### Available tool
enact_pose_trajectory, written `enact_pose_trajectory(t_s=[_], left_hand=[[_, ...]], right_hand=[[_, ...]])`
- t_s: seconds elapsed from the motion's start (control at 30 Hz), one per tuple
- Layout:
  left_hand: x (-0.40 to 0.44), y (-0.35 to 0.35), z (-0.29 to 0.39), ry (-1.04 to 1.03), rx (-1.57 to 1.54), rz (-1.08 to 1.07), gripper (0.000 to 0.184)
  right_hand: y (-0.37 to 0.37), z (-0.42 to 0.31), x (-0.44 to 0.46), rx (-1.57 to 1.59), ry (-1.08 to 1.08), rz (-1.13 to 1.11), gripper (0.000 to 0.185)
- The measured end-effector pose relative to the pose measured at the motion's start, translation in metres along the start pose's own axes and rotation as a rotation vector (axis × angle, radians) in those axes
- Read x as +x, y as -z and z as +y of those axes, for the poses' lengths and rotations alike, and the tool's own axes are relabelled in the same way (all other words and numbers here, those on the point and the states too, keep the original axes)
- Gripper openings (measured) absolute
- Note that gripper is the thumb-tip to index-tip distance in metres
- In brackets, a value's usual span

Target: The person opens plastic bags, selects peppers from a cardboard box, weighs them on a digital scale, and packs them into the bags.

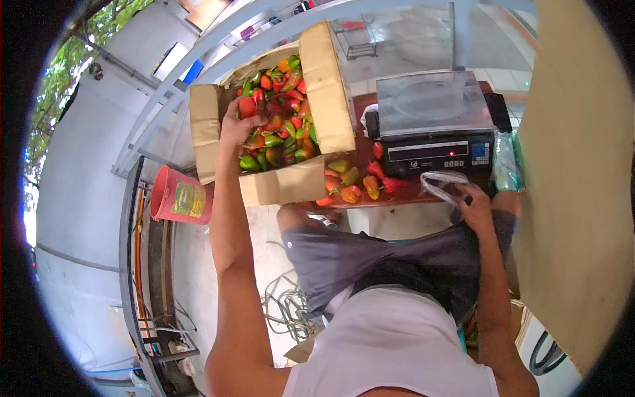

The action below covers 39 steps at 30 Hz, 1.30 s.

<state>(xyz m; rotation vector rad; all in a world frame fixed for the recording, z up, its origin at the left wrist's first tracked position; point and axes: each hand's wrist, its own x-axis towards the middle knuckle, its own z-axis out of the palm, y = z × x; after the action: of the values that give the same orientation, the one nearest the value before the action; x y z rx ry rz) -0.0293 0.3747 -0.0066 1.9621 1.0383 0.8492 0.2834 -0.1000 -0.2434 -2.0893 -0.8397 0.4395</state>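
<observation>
My left hand (239,124) reaches into an open cardboard box (327,86) filled with red, orange and green peppers (284,126). Its fingers are curled around a red pepper (247,106) at the box's left side. At the right, my right hand (473,204) pinches a clear plastic bag (444,184) just in front of the scale. Several loose peppers (350,194) lie on the red tabletop (413,193) between the box and the bag.
A digital scale (428,153) with a metal tray (426,102) stands behind the bag. More plastic bags (506,159) hang at its right. A red bucket (182,195) is left of the box. Coiled hose (288,308) lies on the floor.
</observation>
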Motion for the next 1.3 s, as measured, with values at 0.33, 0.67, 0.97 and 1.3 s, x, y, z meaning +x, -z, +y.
enact_pose_trajectory(t_s=[0.33,0.67,0.97,1.3], left_hand=[[-0.01,-0.045,0.129,-0.364,-0.015,0.058,0.062],[0.013,-0.37,0.117,-0.249,0.225,-0.661,0.08],[0.039,-0.424,0.063,-0.21,0.685,-0.67,0.095],[0.033,-0.386,0.104,-0.379,0.531,-0.592,0.08]], right_hand=[[-0.007,0.004,0.008,-0.01,0.103,-0.014,0.04],[-0.012,0.015,0.01,-0.028,0.086,0.019,0.036],[-0.014,0.018,0.017,0.103,0.052,-0.012,0.036],[-0.021,0.032,0.02,0.102,0.143,0.014,0.034]])
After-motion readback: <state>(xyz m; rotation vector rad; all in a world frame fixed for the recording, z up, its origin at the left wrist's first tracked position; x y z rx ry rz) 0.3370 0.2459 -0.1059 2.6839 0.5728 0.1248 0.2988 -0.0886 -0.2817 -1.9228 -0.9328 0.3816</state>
